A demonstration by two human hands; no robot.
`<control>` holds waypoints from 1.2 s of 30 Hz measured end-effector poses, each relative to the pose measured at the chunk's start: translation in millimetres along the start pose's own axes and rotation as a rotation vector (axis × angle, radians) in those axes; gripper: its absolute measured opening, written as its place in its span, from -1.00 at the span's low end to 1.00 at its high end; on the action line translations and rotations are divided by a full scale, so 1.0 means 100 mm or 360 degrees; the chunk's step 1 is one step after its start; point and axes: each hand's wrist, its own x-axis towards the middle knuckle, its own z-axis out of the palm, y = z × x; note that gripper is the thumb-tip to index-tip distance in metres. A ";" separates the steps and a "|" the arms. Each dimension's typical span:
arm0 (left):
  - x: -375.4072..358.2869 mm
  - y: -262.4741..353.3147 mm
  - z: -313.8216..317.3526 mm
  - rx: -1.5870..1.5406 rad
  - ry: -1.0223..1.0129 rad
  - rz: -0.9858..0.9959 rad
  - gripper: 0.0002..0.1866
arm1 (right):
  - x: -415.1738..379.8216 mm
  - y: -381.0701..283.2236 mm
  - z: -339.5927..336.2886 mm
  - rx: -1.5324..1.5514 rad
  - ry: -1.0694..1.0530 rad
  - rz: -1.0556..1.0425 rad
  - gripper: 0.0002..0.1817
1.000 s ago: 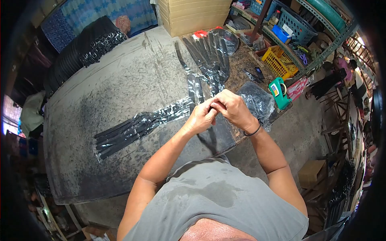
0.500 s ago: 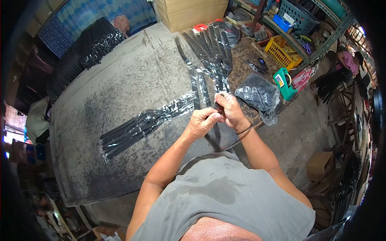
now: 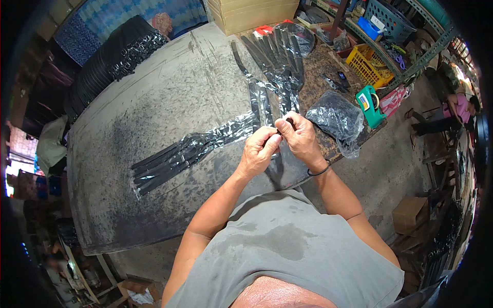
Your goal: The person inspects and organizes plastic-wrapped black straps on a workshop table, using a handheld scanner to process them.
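My left hand [image 3: 258, 150] and my right hand [image 3: 300, 137] are close together above the near edge of the table, thumbs pressed on the fingers. Between them runs a short dark piece of black strip [image 3: 279, 131], pinched at both ends; most of it is hidden by my fingers. Just beyond my hands lie black strips in clear plastic [image 3: 288, 84], fanned out at their far end. Another flat bundle of black strips [image 3: 174, 163], partly wrapped in shiny plastic, stretches to the left of my left hand. A plastic bag with dark contents [image 3: 336, 117] rests to the right of my right hand.
A green tape dispenser [image 3: 371, 107] stands at the table's right edge, near a yellow crate [image 3: 365, 66]. A cardboard box [image 3: 254, 15] sits at the back. Large black strip bundles [image 3: 110, 66] lie at the far left. A person in pink [image 3: 459, 109] is off to the right.
Both hands stay together, with the dark piece now showing more between them and above my right thumb. The person at the right has changed posture. The view has shifted slightly.
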 end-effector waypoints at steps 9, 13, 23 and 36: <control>0.05 -0.11 -0.02 0.0408 0.0124 0.0146 -0.90 | -0.04 -0.02 0.04 -0.0245 0.0136 -0.0158 -0.71; 0.07 -0.08 -0.01 0.0359 0.0131 0.0042 -0.83 | 0.01 0.00 0.00 -0.0171 0.0129 -0.0009 -0.72; 0.21 0.29 -0.09 0.1135 -0.0038 0.0582 -0.67 | 0.19 -0.16 -0.25 0.0159 -0.0421 0.0366 -0.67; 0.21 0.25 -0.16 0.0969 -0.0078 0.0662 -0.70 | 0.27 -0.39 -0.37 -0.0422 -0.0745 0.0023 -0.72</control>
